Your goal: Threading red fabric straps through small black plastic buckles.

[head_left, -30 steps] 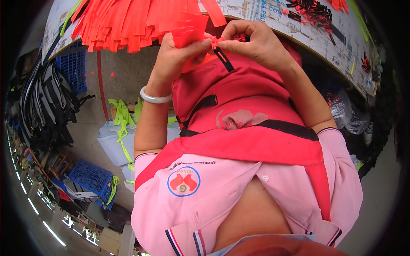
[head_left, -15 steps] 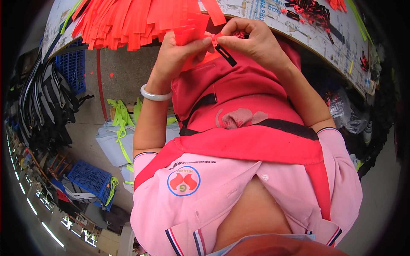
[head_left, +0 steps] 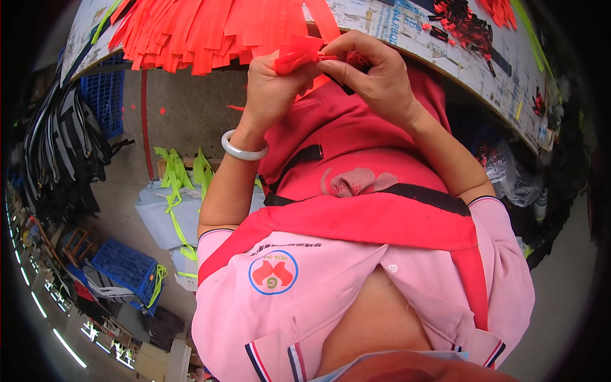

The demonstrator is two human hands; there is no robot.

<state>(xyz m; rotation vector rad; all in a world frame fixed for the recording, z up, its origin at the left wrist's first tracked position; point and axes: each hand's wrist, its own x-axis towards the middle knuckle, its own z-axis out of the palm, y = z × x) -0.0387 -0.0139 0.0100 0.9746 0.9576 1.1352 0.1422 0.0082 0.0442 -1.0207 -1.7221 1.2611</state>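
Close to the table's near edge, my left hand (head_left: 273, 89) is closed on a folded red-orange strip (head_left: 298, 56), its upper end fanning out above the fingers. My right hand (head_left: 377, 77) pinches a thin red end beside that strip, thumb and forefinger together. The two hands almost touch. Beneath the right fingers shows a bit of a black piece (head_left: 347, 88); most of it is hidden. Just beyond the left hand, a thick bunch of red-orange strips (head_left: 203, 35) hangs over the table's edge.
On the worn white table (head_left: 407, 32) lies a heap of small black and red pieces (head_left: 468, 28). Dark and grey straps (head_left: 63, 146) hang at the left. Below are blue crates (head_left: 130, 267) and yellow-green strips (head_left: 173, 175) on pale bundles. A plastic bag (head_left: 509, 172) sits under the table, right.
The black slotted piece that hung between my hands is now mostly covered by my right hand. My left hand has turned and shifted slightly right, and the strip it grips tilts over.
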